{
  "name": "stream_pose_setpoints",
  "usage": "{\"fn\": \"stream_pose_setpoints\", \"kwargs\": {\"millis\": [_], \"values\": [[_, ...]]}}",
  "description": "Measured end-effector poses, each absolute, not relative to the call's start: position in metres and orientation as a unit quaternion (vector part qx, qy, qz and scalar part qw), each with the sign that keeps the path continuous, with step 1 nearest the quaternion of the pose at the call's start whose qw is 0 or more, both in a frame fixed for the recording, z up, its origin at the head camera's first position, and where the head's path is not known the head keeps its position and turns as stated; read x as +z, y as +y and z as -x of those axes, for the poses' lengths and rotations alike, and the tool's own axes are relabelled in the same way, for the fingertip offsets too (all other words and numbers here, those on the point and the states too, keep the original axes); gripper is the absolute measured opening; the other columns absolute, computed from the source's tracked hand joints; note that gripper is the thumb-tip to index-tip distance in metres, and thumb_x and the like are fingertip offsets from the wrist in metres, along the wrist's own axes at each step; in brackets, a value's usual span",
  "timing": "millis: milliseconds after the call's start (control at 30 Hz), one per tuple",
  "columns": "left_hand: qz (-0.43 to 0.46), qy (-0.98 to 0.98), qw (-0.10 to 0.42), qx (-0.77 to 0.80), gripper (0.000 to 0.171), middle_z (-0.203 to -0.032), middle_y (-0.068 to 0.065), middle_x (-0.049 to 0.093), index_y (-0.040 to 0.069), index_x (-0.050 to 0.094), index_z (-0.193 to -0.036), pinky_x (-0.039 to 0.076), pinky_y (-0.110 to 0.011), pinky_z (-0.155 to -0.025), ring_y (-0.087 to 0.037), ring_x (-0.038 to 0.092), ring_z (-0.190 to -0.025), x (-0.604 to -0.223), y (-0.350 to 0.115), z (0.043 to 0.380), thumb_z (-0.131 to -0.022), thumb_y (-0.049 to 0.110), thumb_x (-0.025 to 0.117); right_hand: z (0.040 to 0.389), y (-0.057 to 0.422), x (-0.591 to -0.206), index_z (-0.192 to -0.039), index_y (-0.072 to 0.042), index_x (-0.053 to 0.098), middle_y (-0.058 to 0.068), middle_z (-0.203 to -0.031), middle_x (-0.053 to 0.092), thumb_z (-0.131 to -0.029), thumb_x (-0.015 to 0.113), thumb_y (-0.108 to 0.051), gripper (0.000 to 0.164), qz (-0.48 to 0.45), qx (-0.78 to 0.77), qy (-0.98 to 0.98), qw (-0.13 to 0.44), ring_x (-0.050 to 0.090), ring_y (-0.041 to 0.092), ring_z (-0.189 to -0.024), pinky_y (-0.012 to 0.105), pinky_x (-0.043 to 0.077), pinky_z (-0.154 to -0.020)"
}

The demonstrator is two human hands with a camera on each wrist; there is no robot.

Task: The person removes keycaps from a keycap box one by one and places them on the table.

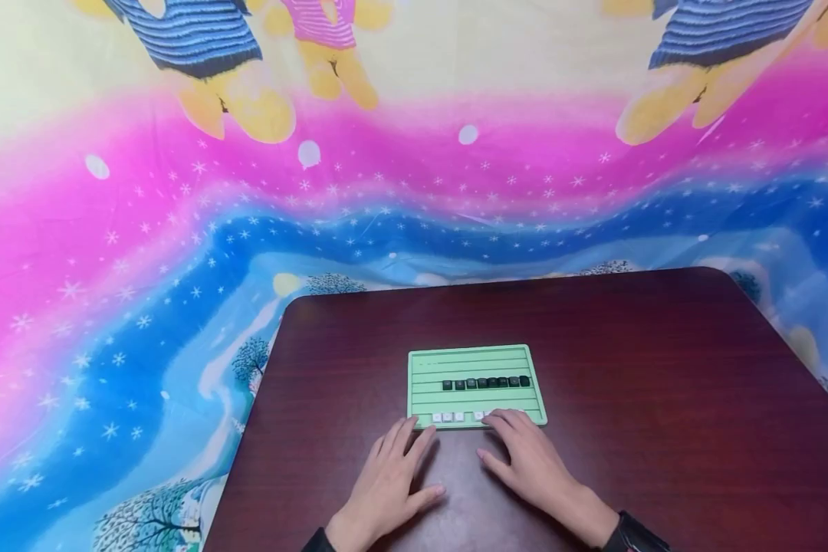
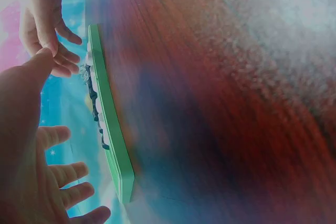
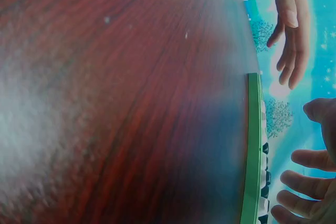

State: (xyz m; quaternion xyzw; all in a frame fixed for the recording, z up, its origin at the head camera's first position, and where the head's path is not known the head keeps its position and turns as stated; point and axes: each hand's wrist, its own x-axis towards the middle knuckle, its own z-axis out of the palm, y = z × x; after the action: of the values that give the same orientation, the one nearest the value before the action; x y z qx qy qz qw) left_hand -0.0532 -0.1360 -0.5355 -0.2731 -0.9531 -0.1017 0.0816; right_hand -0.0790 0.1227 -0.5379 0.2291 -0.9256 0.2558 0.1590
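A light green ridged tray lies on the table. Across its middle runs a row of small black keycaps, and white keycaps line its near edge, with a gap in that row. My left hand is at the tray's near left corner, fingers spread and holding nothing. At the near right side my right hand has its fingertips over the white row, partly hiding it. Both wrist views show loosely spread fingers above the tray's side wall, with nothing gripped.
The dark red-brown wooden table has rounded far corners. Behind and left of it hangs a cloth backdrop printed with bears, snowflakes and trees. Black cuffs show at both wrists.
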Motion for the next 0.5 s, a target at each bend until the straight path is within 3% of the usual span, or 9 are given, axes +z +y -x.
{"fn": "stream_pose_setpoints", "kwargs": {"millis": [500], "values": [[0.275,-0.952,0.100,-0.094,0.080,-0.142,-0.011,0.043,0.019,0.040,-0.144,0.041,-0.045,-0.094,-0.027,0.042,-0.127,-0.5305,-0.1316,0.0613,-0.081,0.066,0.050,0.0873,0.1323,-0.5334,-0.110,-0.010,0.066,0.002,-0.105,0.064,-0.077,0.070,-0.037,0.043,-0.204,0.264,-0.926,0.176,0.057,0.018,-0.099,0.041,0.048,-0.083]]}}
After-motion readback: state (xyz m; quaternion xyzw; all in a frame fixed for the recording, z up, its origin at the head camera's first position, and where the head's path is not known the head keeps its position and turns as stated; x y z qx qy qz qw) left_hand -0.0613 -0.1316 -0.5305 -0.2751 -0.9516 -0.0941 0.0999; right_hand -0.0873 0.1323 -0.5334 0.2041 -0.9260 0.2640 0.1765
